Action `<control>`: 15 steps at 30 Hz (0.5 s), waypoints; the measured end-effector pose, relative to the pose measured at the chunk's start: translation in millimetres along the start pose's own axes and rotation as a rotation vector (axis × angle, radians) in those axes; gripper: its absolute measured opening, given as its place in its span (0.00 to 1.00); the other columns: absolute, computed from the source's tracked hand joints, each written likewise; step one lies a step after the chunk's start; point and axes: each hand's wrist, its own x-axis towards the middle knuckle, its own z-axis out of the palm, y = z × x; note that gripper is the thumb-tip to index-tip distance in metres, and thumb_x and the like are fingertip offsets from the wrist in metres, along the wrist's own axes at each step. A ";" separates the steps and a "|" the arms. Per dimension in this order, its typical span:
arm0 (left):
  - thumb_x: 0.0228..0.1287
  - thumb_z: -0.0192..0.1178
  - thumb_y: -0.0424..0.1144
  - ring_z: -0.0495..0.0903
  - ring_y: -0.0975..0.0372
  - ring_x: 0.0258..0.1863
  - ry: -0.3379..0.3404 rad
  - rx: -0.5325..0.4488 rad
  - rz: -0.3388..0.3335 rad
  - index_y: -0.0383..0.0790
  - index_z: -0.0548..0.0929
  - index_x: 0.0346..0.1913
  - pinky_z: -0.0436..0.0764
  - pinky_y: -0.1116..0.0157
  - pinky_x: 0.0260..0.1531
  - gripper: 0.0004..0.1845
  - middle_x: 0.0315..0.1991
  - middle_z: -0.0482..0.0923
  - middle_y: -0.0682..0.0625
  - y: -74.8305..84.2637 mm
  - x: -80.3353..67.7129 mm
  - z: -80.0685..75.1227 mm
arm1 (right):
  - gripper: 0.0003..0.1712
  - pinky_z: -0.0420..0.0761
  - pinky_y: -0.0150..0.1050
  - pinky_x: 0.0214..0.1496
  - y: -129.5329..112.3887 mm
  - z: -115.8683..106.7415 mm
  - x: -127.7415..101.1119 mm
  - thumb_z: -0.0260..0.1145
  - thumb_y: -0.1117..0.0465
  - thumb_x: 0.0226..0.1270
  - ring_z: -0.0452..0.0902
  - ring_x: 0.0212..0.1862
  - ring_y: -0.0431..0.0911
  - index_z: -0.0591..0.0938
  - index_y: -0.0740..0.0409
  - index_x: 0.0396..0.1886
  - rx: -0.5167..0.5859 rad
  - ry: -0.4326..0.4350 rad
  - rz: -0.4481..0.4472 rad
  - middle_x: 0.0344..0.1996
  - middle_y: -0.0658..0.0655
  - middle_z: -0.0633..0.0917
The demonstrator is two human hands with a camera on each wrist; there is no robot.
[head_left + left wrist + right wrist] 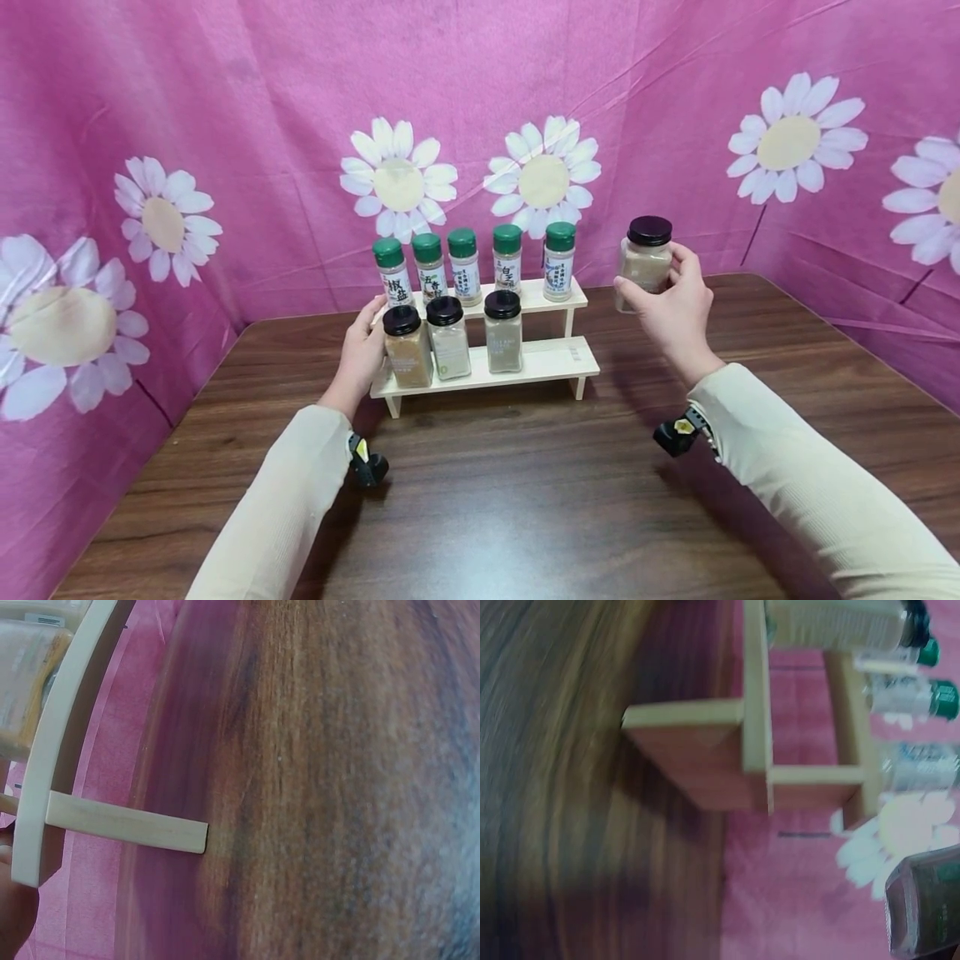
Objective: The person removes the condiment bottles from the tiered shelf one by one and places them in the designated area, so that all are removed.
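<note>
My right hand point(678, 312) grips a square glass jar with a black lid point(645, 265), filled with light brown powder, in the air to the right of the two-tier wooden spice rack point(551, 360). In the right wrist view the bottom of that jar point(922, 907) shows at the lower right. My left hand point(360, 358) holds the left end of the rack, its fingers partly hidden behind a black-lidded jar of brown powder point(408, 358). Two more black-lidded jars, one pale point(450, 346) and one greyish point(503, 337), stand upright on the lower shelf.
Several green-capped seasoning bottles point(464, 271) line the upper shelf, with a wider space before the right ones. The rack stands on a dark wooden table point(510, 500). Behind hangs a pink cloth point(285, 117) printed with daisies.
</note>
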 end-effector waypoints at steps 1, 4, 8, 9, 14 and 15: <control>0.71 0.45 0.41 0.68 0.57 0.50 -0.004 0.000 -0.009 0.42 0.64 0.68 0.67 0.63 0.52 0.24 0.71 0.53 0.49 4.4 -2.5 0.2 | 0.39 0.71 0.23 0.40 3.3 0.3 0.7 0.73 0.57 0.48 0.76 0.44 0.36 0.67 0.54 0.60 -0.003 -0.003 0.006 0.47 0.60 0.83; 0.71 0.45 0.40 0.69 0.56 0.48 -0.008 0.004 -0.012 0.41 0.63 0.68 0.68 0.63 0.50 0.24 0.71 0.53 0.48 9.4 -6.8 0.5 | 0.40 0.70 0.23 0.39 12.6 1.1 3.2 0.73 0.57 0.47 0.76 0.42 0.34 0.66 0.55 0.60 -0.007 -0.021 0.021 0.47 0.61 0.83; 0.71 0.45 0.41 0.70 0.58 0.45 -0.003 0.012 -0.005 0.43 0.64 0.68 0.70 0.65 0.46 0.24 0.71 0.54 0.49 6.3 -4.5 0.7 | 0.41 0.70 0.23 0.40 27.3 3.2 10.0 0.73 0.56 0.47 0.76 0.43 0.34 0.65 0.55 0.61 -0.011 -0.045 0.048 0.48 0.62 0.82; 0.71 0.46 0.42 0.70 0.60 0.43 0.001 0.017 -0.001 0.44 0.64 0.68 0.71 0.67 0.44 0.24 0.71 0.54 0.50 1.8 -1.3 0.6 | 0.41 0.70 0.23 0.40 31.4 3.8 12.0 0.73 0.56 0.47 0.76 0.44 0.36 0.65 0.55 0.61 -0.017 -0.051 0.059 0.48 0.63 0.82; 0.71 0.46 0.41 0.69 0.62 0.40 0.010 0.016 -0.002 0.44 0.65 0.67 0.71 0.69 0.39 0.24 0.71 0.55 0.50 1.7 -0.7 1.0 | 0.43 0.71 0.29 0.47 51.5 6.7 20.1 0.72 0.56 0.48 0.76 0.52 0.46 0.62 0.57 0.63 -0.061 -0.091 0.105 0.51 0.63 0.80; 0.71 0.46 0.41 0.70 0.61 0.41 0.010 0.013 -0.005 0.44 0.65 0.67 0.71 0.69 0.40 0.23 0.71 0.55 0.50 1.6 -0.7 1.1 | 0.43 0.71 0.32 0.50 55.0 7.2 20.9 0.72 0.56 0.48 0.75 0.54 0.48 0.62 0.57 0.63 -0.065 -0.102 0.112 0.52 0.63 0.80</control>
